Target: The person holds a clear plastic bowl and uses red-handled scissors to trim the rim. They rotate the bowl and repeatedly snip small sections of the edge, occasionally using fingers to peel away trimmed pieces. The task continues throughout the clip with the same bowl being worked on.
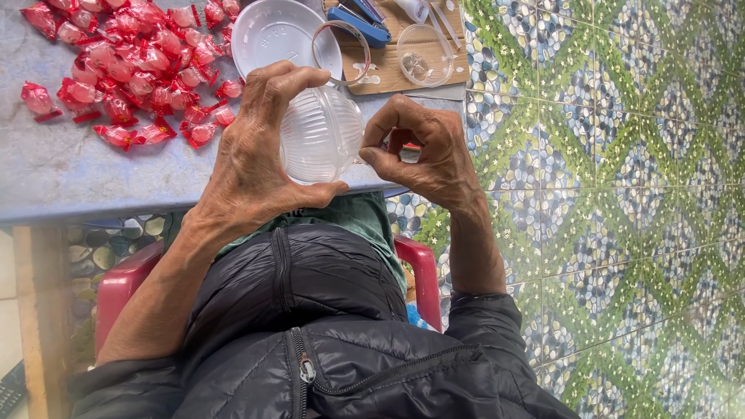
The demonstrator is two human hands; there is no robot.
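A black padded jacket (326, 341) lies nearest the camera, worn by the person seated on a red plastic chair (124, 279). The left hand (256, 155) grips a clear ribbed plastic container (322, 136), fingers curled over its top and thumb beneath. The right hand (427, 151) sits just beside it, thumb and fingertips pinched at the container's right edge; what they pinch is hidden. The container is held above the near edge of the grey table (70, 171) and appears empty, so filling seems not begun. Far left, a heap of red wrapped candies (132, 62) lies untouched. Beyond: a white lid (272, 35), a clear ring (341, 50), a clear cup (423, 54) on a wooden board (388, 74). Nothing obstructs the hands.
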